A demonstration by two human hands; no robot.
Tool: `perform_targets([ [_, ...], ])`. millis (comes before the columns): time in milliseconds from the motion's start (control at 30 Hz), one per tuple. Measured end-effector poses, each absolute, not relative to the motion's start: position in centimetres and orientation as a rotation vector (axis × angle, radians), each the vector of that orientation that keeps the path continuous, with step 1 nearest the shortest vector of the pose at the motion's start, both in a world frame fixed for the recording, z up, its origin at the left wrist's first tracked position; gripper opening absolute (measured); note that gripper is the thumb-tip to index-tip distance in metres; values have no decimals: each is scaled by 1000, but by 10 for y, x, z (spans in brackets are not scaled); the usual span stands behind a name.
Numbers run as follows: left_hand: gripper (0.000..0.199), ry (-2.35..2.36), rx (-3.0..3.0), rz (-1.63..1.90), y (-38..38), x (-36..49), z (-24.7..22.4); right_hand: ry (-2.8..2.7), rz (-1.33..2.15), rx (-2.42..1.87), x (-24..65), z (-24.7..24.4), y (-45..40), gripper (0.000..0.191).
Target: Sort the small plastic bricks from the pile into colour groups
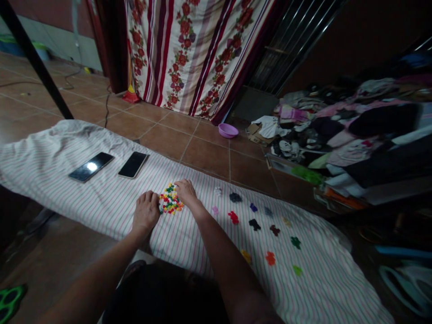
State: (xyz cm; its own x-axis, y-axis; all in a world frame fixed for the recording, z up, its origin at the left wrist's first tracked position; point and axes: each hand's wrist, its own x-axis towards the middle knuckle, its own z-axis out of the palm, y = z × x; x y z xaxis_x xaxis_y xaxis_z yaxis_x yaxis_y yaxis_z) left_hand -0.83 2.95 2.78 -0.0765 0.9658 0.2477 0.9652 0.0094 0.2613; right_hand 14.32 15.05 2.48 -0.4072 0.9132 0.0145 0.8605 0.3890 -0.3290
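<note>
A mixed pile of small bright pieces [171, 201], red, yellow, green, orange and white, lies on a striped cloth [189, 234]. My left hand [146, 210] rests palm down against the pile's left edge, its fingers loosely bent over the cloth. At the pile's upper right, my right hand [186, 191] has its fingers drawn together; whatever is between them is too small to make out. To the right are small groups sorted by colour, among them a red group [233, 217], a black group [254, 224], an orange group [270, 258] and a dark green group [295, 242].
Two phones, one with a glare spot [91, 167] and a dark one [133, 164], lie on the cloth's left part. Beyond are a tiled floor [205, 153], a purple basin [228, 131] and a flowered curtain [199, 54]. Heaped clothes [354, 148] fill the right side.
</note>
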Motion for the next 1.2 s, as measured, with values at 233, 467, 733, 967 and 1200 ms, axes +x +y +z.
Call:
perform_targets([
  [233,22,2224,2134,573,30,-8,28,-2317,473,-1605,141,26,146,24],
  [467,23,2228,2143,566,30,-8,27,-2242,542,-1594,140,30,141,23],
  [733,23,2245,2193,577,30,-10,21,-2080,570,-1519,141,29,139,24],
  [967,23,2242,2202,552,29,-9,26,-1965,578,-1550,153,27,139,25],
  [1200,22,2238,2238,572,30,-11,21,-1863,525,-1601,183,22,135,25],
])
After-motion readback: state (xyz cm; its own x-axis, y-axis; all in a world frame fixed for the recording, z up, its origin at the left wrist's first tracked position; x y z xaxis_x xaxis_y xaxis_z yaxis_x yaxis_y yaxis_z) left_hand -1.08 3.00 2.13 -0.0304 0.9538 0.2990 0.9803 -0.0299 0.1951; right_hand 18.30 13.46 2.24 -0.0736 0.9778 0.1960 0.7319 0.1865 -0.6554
